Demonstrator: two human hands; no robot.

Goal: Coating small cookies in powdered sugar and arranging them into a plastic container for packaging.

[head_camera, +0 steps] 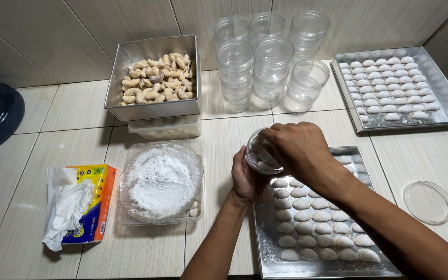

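My left hand (246, 180) holds a small clear round jar (259, 155), tilted toward me, above the left edge of a metal tray (265, 243). My right hand (297, 148) reaches into the jar's mouth with bunched fingers; pale sugar-dusted crescent cookies show inside the jar. Whether the fingers pinch a cookie is hidden. The tray under my arms carries rows of the same white cookies (315, 228), with a bare patch near the jar.
A second tray of white cookies (390, 85) sits at back right. Stacked empty clear jars (270, 59) stand behind. A metal pan of browner cookies (156, 78) rests on a box, a tub of white powder (161, 181) in front. Tissue pack (81, 207) left, clear lid (429, 201) right.
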